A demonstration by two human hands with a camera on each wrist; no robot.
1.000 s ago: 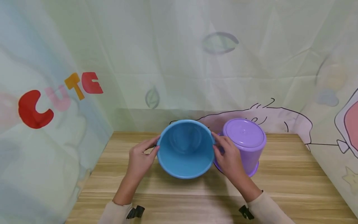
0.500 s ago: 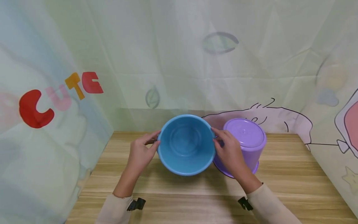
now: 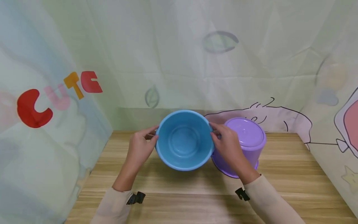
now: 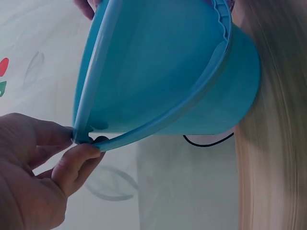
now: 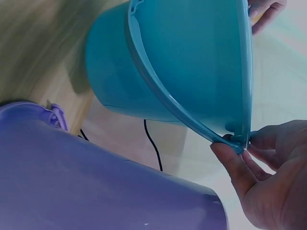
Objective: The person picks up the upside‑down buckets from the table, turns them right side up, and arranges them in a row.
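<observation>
A blue plastic bucket (image 3: 183, 141) is tilted with its mouth toward the head camera, so its round inner base shows. My left hand (image 3: 139, 149) pinches the rim on the left, thumb and fingers by the handle joint. On the opposite side, my right hand (image 3: 230, 146) pinches the rim in the same way. The bucket's handle (image 4: 182, 107) hangs down along its near side in the left wrist view. I cannot tell whether its base touches the table. Just right of it a purple bucket (image 3: 244, 133) stands upside down, partly hidden by my right hand and forearm.
The wood-grain table (image 3: 291, 186) runs to a printed cloth (image 3: 181, 62) at the back and sides. In the right wrist view, the purple bucket's wall (image 5: 96, 182) lies close beside the blue one. Black clips (image 3: 136, 198) sit at both sleeve cuffs.
Both hands have moved slightly up in the head view with the blue bucket. It has tipped further toward the camera, showing more of its inner base. The purple bucket stays put.
</observation>
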